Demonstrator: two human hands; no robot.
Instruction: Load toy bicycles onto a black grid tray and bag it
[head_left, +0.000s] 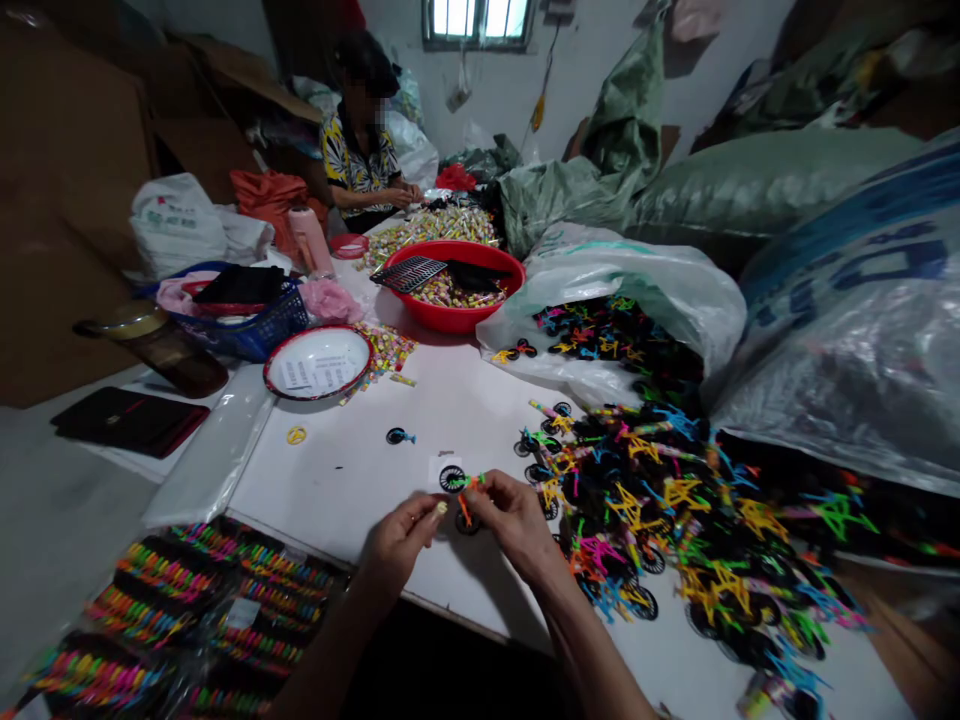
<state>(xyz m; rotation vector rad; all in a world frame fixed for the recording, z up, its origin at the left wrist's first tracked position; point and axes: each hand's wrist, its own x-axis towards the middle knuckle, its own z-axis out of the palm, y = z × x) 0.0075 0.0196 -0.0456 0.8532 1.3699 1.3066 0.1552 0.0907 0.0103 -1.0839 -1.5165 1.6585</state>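
My left hand (401, 538) is closed, thumb against fingers, on a small tube (441, 508) whose pale yellowish end shows; the rest is hidden in the fingers. Just to its right, my right hand (511, 515) pinches a toy bicycle (466, 518) with black spoked wheels and orange and green parts. Both hands are over the white tabletop, close together but apart. A loose black toy wheel with a blue piece (400, 436) and a yellow ring (296, 435) lie beyond them. To the right spreads a heap of colourful toy bicycles (637, 500), several with printed tubes among them.
Beyond stand a red basin (457, 318) of small wrapped tubes, a white red-rimmed plate (319, 387) and a blue basket (274, 330). An open plastic sack (592, 255) holds more bicycles. Bagged toys (180, 610) lie lower left. A co-worker (365, 150) sits at the far end.
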